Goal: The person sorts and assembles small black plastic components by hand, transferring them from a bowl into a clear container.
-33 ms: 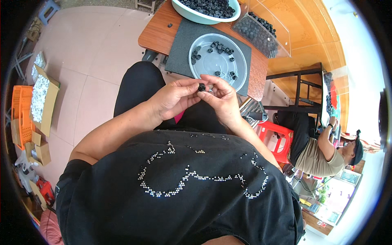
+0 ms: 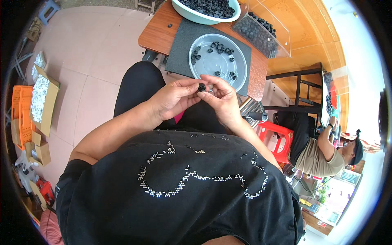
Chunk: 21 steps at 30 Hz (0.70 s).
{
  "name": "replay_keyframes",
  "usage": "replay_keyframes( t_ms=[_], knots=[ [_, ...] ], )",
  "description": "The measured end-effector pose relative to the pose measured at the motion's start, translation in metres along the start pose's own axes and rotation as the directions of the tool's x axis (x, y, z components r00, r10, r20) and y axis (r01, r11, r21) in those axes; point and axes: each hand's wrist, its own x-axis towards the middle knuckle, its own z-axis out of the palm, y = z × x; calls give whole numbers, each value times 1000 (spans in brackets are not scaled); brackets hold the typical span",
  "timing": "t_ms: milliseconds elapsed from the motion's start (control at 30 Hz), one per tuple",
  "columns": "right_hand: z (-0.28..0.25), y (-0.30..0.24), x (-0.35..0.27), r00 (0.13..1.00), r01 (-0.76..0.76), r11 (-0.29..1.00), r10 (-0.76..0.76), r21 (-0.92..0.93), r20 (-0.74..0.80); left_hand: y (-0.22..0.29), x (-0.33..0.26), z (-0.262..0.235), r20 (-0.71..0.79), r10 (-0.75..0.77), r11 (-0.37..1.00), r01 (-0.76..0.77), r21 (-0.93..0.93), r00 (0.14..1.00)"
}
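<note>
Between my two hands, above my lap, is a small black round plastic part (image 2: 201, 87). The fingertips of my left hand (image 2: 171, 98) pinch it from one side. My right hand (image 2: 222, 98) closes on it from the other side, thumb and fingers bent around it. Something small and pale shows by the right fingertips, too small to name. Just beyond the hands stands a shallow translucent basin (image 2: 196, 43), with several similar black parts and a few thin pale strands in it. It rests on a dark grey mat (image 2: 179, 49).
The mat lies on a brown wooden table (image 2: 153, 34). At its back are a pale green basin (image 2: 196, 17) and a clear box (image 2: 281, 41), both full of black parts. A person (image 2: 318, 151) sits at right near a red stool (image 2: 269, 141). Left stand orange crates (image 2: 22, 110) and a carton (image 2: 51, 104).
</note>
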Motion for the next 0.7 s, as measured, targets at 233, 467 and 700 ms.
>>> replay_keyframes(
  t_ms=[233, 467, 700],
  knots=[
    [-1, 0, -1, 999, -24, 1000, 24, -13, -24, 3, -2, 4, 9, 12, 998, -13, 67, 1000],
    [-2, -3, -3, 1000, 1, 996, 1, 88, -27, 1, -6, 18, -7, 97, 968, -93, 234, 995],
    [-1, -3, -5, 1000, 0, 973, -1, 232, 4, 7, -15, 41, -4, 180, 870, -157, 467, 984]
  ],
)
